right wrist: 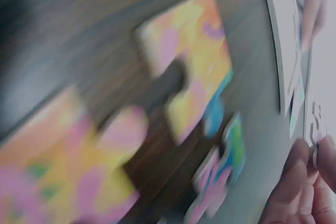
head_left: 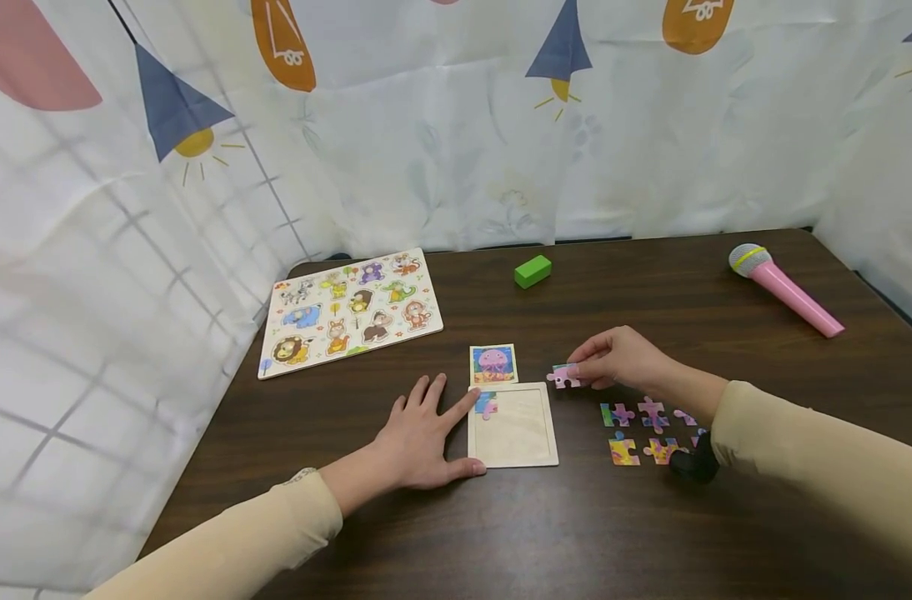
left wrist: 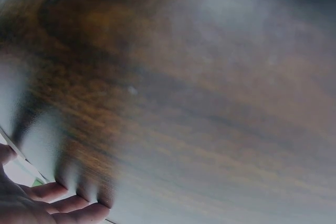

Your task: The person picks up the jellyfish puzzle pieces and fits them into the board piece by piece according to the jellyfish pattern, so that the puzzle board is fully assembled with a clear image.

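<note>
My right hand (head_left: 619, 360) pinches a pink jigsaw piece (head_left: 563, 377) between thumb and fingers, just right of a pale square puzzle frame (head_left: 513, 460). In the right wrist view the fingertips (right wrist: 296, 169) close on that piece at the lower right. One blue-and-pink piece (head_left: 487, 405) lies in the frame's upper left corner. The left hand (head_left: 420, 437) rests spread out, thumb and index finger at the frame's left edge. A small picture card (head_left: 493, 364) with a pink jellyfish lies against the frame's far side. In the left wrist view only that hand's fingers (left wrist: 81, 216) show, at the lower left.
Several loose jigsaw pieces (head_left: 653, 414) lie right of the frame, partly under the right forearm. A white animal puzzle board (head_left: 351, 312) lies at the back left, a green block (head_left: 533, 272) behind the card, and a pink toy microphone (head_left: 786, 289) at the back right.
</note>
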The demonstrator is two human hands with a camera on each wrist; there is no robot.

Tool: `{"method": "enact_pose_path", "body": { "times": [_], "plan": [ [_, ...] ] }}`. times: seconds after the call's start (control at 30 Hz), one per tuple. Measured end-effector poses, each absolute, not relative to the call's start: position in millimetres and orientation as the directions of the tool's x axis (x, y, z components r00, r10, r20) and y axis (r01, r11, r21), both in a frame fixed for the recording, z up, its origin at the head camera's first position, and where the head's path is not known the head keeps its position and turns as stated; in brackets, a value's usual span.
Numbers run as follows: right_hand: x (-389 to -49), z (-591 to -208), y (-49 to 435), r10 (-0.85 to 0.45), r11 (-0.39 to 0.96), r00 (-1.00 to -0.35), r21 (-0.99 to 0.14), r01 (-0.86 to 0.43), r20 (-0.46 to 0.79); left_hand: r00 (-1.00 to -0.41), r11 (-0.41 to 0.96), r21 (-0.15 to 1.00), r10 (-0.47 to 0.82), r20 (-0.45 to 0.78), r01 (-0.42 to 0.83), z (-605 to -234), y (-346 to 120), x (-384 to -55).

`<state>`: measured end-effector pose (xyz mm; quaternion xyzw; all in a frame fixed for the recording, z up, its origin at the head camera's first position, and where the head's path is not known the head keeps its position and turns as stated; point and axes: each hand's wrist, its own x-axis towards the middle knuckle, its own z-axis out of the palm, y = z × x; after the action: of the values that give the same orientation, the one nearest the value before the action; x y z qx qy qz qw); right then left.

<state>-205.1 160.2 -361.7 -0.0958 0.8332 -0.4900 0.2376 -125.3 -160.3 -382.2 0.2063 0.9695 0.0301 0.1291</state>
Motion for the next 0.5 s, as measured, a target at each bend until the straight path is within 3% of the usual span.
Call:
{"method": "enact_pose_path", "body": {
  "times": [0.5],
  "plan": [
    [-201.5, -372.3, 92.5, -0.418, 0.583, -0.836, -0.81, 0.054, -0.356, -0.88, 0.917, 0.119, 0.4, -0.256, 0.382, -382.5, -160.6, -126.4]
  ]
}}
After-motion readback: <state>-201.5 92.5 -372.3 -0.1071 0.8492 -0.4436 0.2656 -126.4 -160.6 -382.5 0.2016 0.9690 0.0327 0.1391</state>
